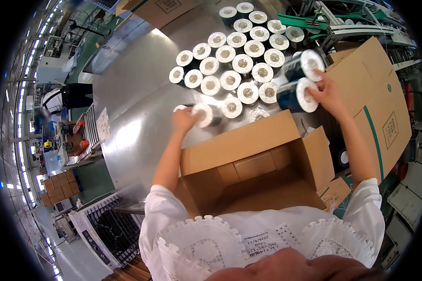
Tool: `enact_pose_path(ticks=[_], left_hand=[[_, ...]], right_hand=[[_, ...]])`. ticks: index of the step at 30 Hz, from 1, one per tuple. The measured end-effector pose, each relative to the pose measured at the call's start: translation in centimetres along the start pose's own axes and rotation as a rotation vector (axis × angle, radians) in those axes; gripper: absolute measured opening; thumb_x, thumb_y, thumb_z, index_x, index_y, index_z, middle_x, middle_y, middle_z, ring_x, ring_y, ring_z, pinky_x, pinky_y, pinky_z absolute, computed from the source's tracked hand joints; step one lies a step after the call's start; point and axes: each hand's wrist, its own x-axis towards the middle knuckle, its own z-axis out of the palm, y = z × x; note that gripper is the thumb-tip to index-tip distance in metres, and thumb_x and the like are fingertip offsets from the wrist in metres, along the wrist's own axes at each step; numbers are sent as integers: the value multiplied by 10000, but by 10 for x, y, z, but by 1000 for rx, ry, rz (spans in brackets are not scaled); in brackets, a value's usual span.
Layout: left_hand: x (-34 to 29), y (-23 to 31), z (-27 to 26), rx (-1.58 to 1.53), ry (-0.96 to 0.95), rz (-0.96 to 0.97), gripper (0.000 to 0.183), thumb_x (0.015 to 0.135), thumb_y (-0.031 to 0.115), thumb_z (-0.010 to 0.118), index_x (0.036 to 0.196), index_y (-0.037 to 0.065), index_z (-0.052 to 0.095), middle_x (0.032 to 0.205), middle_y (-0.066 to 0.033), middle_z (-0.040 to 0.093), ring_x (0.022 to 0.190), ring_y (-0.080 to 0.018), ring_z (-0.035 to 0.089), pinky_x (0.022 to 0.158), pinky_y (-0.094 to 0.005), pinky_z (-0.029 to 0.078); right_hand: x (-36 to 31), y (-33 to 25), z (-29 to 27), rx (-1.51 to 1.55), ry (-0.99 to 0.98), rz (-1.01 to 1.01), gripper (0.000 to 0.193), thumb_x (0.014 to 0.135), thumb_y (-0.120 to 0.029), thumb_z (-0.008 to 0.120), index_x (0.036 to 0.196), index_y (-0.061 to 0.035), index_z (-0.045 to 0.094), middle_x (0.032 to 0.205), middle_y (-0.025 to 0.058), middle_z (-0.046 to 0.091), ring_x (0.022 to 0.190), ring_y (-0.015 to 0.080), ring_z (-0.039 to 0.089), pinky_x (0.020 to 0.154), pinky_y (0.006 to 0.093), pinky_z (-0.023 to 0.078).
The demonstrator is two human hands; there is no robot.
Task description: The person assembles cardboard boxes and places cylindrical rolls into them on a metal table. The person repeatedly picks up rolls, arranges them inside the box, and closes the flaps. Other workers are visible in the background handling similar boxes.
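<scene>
My right hand point(327, 93) is closed round the ends of two dark blue cylindrical cans with pale ring-shaped ends, an upper can point(310, 64) and a lower can point(306, 96), both tilted on their sides above the table's right part. My left hand point(184, 120) reaches over the table with its fingers between a can point(206, 115) and another can point(179, 107), seemingly gripping both; motion blurs them. Between my forearms stands an open cardboard box point(241, 145), its flaps raised. Beyond it, several similar cans point(242, 63) stand upright in close rows on the metal table point(140, 79).
A large cardboard box point(370, 89) stands to the right, near a conveyor with green guides point(305, 21). Another cardboard box point(166, 11) is at the far edge. A roller conveyor point(90, 124) and a person in a white top point(54, 103) are off to the left.
</scene>
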Motion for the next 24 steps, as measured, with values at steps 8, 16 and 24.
enact_pose_path(ticks=[8, 16, 24], left_hand=[[-191, 39, -155, -1935, -493, -284, 341, 901, 144, 575, 1178, -55, 562, 1061, -145, 657, 932, -215, 652, 787, -310, 569], [-253, 46, 12, 585, -290, 640, 306, 761, 280, 638, 967, 71, 723, 1014, -155, 579, 1023, -320, 502, 861, -429, 421], [-226, 7, 66, 702, -845, 520, 460, 852, 390, 595, 1263, 184, 582, 1340, -144, 508, 1285, -359, 386, 996, -556, 338]], right_hand=[[-142, -111, -48, -85, 125, -593, 737, 707, 38, 731, 1349, -9, 372, 1159, 161, 602, 1064, 255, 609, 883, 349, 511], [-196, -87, 96, -542, -1071, -421, 628, 833, -217, 618, 1322, 45, 323, 715, 195, 619, 672, 365, 622, 599, 451, 511], [-214, 26, 349, -480, -978, -22, 626, 776, -279, 677, 1212, 98, 432, 826, 272, 647, 808, 382, 656, 685, 451, 528]])
